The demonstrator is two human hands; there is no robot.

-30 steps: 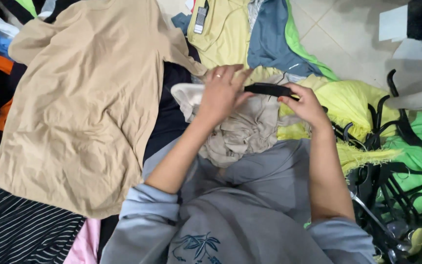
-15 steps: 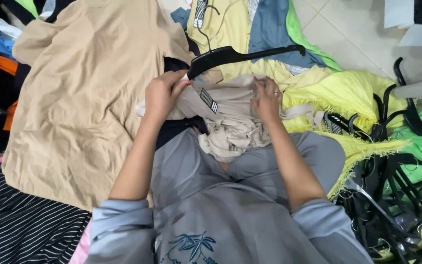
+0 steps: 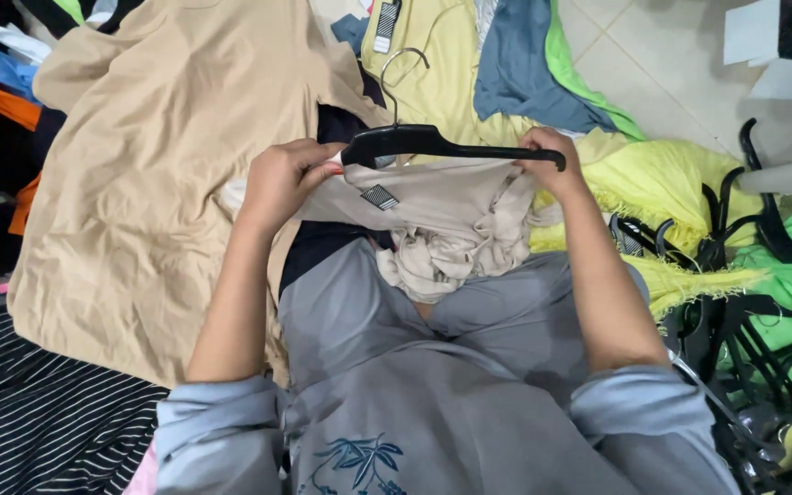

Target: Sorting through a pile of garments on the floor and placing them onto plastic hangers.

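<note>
A black plastic hanger point(image 3: 433, 144) with a metal hook lies level across the top of a beige garment point(image 3: 456, 220) bunched on my lap. My left hand point(image 3: 281, 179) grips the hanger's left end together with the beige cloth. My right hand point(image 3: 550, 158) pinches the hanger's right end and the cloth under it. A small striped tag point(image 3: 379, 196) shows on the garment just below the hanger.
A large tan garment point(image 3: 153, 183) is spread at the left. Yellow point(image 3: 437, 64), blue-grey point(image 3: 520, 64) and green clothes lie beyond. A tangle of black hangers point(image 3: 744, 302) sits on green cloth at the right. Striped black fabric point(image 3: 38, 422) is at bottom left.
The hanger came down from above the pile to the garment's top edge. Both hands moved onto its ends, and the beige cloth is now stretched out under it.
</note>
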